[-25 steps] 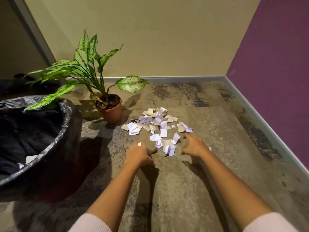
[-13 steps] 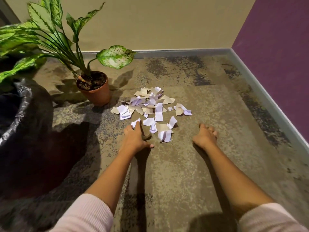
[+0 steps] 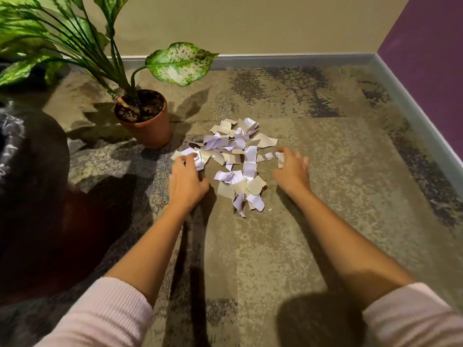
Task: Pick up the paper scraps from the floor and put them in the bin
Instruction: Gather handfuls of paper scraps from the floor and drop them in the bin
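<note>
A pile of white and tan paper scraps (image 3: pixel 238 161) lies on the mottled carpet in front of me. My left hand (image 3: pixel 186 180) rests on the pile's left edge, its fingers curled over a few white scraps there. On the right edge my right hand (image 3: pixel 292 170) has its fingers bent around a small white scrap. The dark bin (image 3: pixel 30 196) with a black liner stands at the far left, mostly out of frame and in shadow.
A potted plant in a terracotta pot (image 3: pixel 147 123) stands just left of the pile, its leaves spreading over the bin. The beige wall runs along the back and a purple wall (image 3: pixel 431 71) along the right.
Both hands have moved forward onto the sides of the pile, and their fingers have curled over scraps. The view has tilted down and closer, so the bin has slid almost out of frame.
</note>
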A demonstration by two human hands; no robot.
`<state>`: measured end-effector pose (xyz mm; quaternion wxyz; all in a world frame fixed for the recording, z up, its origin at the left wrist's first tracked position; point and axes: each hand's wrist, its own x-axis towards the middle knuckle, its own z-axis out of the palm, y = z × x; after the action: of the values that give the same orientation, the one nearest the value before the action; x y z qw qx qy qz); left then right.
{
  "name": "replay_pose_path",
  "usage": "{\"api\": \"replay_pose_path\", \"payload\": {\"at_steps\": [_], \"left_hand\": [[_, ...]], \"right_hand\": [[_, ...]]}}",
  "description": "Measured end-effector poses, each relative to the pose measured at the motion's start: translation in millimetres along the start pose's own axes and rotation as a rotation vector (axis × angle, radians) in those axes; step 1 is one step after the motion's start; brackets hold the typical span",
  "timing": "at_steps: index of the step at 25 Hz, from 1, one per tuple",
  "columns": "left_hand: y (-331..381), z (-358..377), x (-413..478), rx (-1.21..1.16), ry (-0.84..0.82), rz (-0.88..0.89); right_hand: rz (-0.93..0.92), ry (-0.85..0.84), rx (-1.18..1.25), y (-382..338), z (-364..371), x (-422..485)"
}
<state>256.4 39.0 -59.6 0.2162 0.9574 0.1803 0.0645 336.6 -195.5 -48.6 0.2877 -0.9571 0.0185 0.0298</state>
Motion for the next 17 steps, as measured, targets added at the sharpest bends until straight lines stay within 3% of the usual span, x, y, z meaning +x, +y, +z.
{"api": "replay_pose_path", "payload": {"at_steps": [3,5,8,10,13,15,17], "left_hand": [[-10.1,1.2,27.7,0.000,-0.051,-0.238],[-12.9,5.4,42.8,-0.023,-0.129,-0.306],[-11.0,16.0,55.8,-0.115,-0.157,-0.198],[-4.5,21.2,64.4,-0.228,-0.200,-0.129],[5.7,20.6,84.7,-0.431,-0.229,-0.132],[10.2,18.9,102.3,-0.522,-0.221,-0.157],[15.3,23.2,116.8,-0.457,-0.253,-0.123]], "right_hand": [[0.222,-0.077,-0.133,22.5,-13.2,36.0],[0.308,-0.143,-0.138,26.5,-8.9,49.3],[0.077,-0.109,-0.099,12.6,15.4,52.9],[-0.097,-0.087,0.077,-0.8,29.2,52.7],[-0.070,0.051,0.276,-25.1,34.0,71.5],[-0.037,0.016,0.114,-38.4,32.8,92.8],[-0.027,-0.117,-0.041,-50.4,34.0,112.2]]}}
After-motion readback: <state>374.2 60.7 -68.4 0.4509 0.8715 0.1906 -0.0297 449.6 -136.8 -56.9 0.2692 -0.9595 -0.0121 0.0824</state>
